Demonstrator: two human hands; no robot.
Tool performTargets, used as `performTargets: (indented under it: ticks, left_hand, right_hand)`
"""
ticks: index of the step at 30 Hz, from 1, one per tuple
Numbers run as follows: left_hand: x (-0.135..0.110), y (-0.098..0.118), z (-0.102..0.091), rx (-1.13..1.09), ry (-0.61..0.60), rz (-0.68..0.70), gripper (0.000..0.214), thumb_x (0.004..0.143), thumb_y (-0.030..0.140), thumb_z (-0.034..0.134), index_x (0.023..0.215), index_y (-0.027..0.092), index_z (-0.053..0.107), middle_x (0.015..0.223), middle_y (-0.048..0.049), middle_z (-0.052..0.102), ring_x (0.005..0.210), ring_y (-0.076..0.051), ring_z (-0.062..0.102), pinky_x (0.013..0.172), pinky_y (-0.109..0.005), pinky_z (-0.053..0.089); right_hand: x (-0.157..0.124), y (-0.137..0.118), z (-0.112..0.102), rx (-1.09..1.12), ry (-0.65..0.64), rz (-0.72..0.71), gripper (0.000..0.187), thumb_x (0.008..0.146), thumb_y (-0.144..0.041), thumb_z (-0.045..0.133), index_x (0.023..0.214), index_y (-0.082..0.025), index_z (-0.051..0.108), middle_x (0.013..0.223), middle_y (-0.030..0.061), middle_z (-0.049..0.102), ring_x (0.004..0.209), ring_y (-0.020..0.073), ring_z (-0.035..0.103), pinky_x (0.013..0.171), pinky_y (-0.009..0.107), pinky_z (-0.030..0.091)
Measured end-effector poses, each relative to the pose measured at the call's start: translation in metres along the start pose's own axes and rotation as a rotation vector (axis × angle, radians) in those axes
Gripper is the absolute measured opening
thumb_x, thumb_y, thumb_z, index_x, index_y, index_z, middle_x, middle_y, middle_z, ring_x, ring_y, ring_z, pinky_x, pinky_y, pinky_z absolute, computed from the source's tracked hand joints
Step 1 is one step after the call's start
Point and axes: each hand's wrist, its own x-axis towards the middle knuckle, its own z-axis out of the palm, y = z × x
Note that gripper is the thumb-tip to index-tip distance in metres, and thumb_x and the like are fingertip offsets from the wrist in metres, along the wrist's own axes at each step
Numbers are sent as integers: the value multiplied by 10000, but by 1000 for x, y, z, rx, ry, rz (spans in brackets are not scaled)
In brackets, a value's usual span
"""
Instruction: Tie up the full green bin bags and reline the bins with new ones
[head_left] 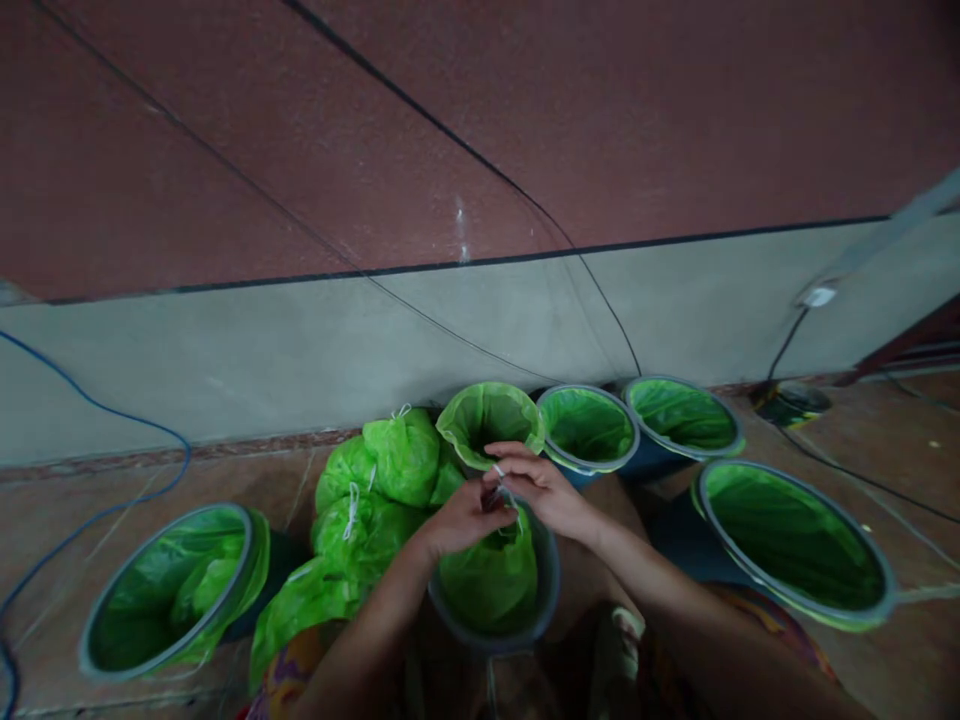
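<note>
A green net bag (pixel 487 590) sits inside a grey-rimmed bucket (pixel 551 590) between my knees. Above it, my left hand (pixel 465 515) is closed around the gathered neck of the bag. My right hand (pixel 544 488) meets it from the other side, its fingers bent over a white drawstring (pixel 501 474) at the bag's mouth. Part of the neck and the fingertips are hidden behind the hands. To the left lies a pile of filled green bags (pixel 405 455), several tied with white string.
Lined buckets stand around me: a left bucket (pixel 244 560), a right bucket (pixel 885 580) and others along the wall (pixel 450 340). A small dark tin (pixel 795 403) sits at the far right. A blue cable (pixel 97 402) runs along the left, and black cables (pixel 600 290) hang down the wall.
</note>
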Motion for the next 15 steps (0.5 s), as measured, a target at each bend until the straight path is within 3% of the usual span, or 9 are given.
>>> performTargets:
  ticks: [4, 9, 15]
  left_hand:
    - [7, -8, 13, 72, 80, -43, 260, 874, 366, 512, 889, 144, 647, 713, 6, 563, 659, -117, 460, 660, -256, 403]
    - [12, -13, 9, -23, 182, -89, 477, 890, 535, 420, 813, 125, 650, 560, 36, 435, 531, -96, 380, 547, -238, 319]
    - [11, -19, 3, -35, 180, -88, 540, 841, 637, 448, 662, 145, 580, 518, 40, 423, 493, -81, 366, 511, -234, 301]
  right_hand:
    - [4, 8, 2, 7, -44, 4, 235, 893, -278, 515, 958, -209, 730, 1220, 74, 607, 1090, 194, 576, 970, 362, 422]
    - [5, 28, -6, -71, 109, 208, 162, 811, -197, 517, 841, -176, 675, 869, 35, 677, 748, 146, 594, 723, 277, 459]
    - [-4, 26, -4, -243, -61, 260, 123, 817, -239, 550, 791, -161, 640, 711, 11, 641, 642, 124, 538, 620, 238, 387]
